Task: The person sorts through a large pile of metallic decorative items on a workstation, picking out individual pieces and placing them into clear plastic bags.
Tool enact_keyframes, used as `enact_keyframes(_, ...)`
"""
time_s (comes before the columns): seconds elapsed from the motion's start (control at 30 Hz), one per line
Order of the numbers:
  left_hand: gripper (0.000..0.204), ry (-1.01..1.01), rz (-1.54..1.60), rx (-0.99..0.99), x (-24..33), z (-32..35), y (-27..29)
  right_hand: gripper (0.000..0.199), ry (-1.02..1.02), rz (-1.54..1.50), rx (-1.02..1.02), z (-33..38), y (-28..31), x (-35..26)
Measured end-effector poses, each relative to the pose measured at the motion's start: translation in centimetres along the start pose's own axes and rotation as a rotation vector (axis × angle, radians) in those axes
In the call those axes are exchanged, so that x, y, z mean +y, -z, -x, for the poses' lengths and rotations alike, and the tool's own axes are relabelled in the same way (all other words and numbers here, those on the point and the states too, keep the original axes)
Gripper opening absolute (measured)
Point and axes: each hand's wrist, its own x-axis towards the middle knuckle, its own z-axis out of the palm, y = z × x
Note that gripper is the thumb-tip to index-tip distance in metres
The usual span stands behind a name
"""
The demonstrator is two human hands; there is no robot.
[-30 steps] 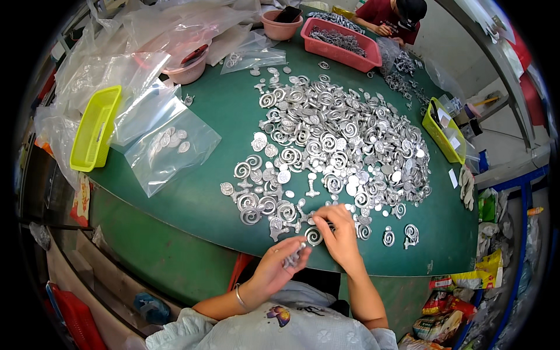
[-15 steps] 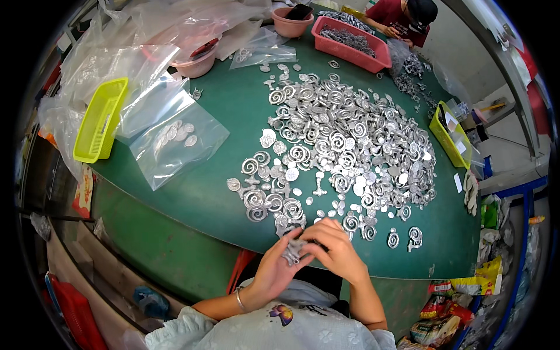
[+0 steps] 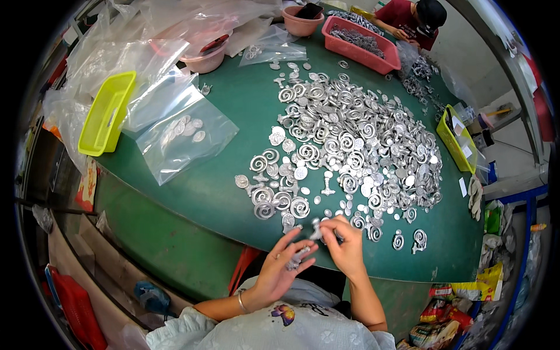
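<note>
Beside the table's near edge, my left hand [image 3: 272, 274] lies palm up, fingers partly curled round a few silver metal pendants [image 3: 297, 259] whose exact shapes are blurred. My right hand [image 3: 348, 248] pinches one silver hammer-shaped pendant [image 3: 316, 230] between thumb and fingertips, just above the left fingers. Beyond both hands spreads a big heap of silver pendants [image 3: 350, 140]: spirals, ovals, round medals and hammer shapes. A looser cluster of spiral pendants [image 3: 263, 209] lies left of the heap. A single hammer-shaped pendant [image 3: 328, 184] lies on the green table [image 3: 192, 201].
A clear plastic bag [image 3: 169, 154] with oval medals lies at left, near a yellow-green basket [image 3: 108, 114]. Pink basins [image 3: 302, 24] and a pink basket of metal parts [image 3: 389, 63] stand at the back. Another yellow-green basket [image 3: 452, 140] is at right. A person [image 3: 408, 20] sits at the far side.
My hands have moved apart. The right one has lifted a hammer-shaped pendant away from the left palm, and the left fingers have opened somewhat. The whole view has shifted slightly.
</note>
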Motion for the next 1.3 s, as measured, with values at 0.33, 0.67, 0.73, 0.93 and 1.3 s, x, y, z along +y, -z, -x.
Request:
enact_keyframes(0.33, 0.042, 0.080, -0.035, -0.075, -0.3, 0.4, 2.7, 0.040, 0.635, 0.529, -0.211, -2.0, -2.5, 0.6)
enact_keyframes(0.67, 0.054, 0.046, 0.061, -0.139, 2.0, -0.5, 0.6, 0.039, 0.181, -0.153, -0.165, -0.5, -1.1, -0.4)
enact_keyframes(0.73, 0.048, 0.090, 0.199, -0.117, 2.2, -1.3, 0.8, 0.035, 0.371, -0.006, -0.205, -1.2, -0.3, -0.7)
enact_keyframes(0.93, 0.027, 0.112, 0.229, -0.403, 0.7, -4.3, 3.6, 0.023, 0.445, 0.798, 0.281, -5.8, 0.1, 1.3)
enact_keyframes(1.3, 0.039, -0.081, 0.101, -0.010, 1.3, -4.3, 0.0, 0.019, 0.426, 0.474, 0.041, -5.6, 0.6, -0.7)
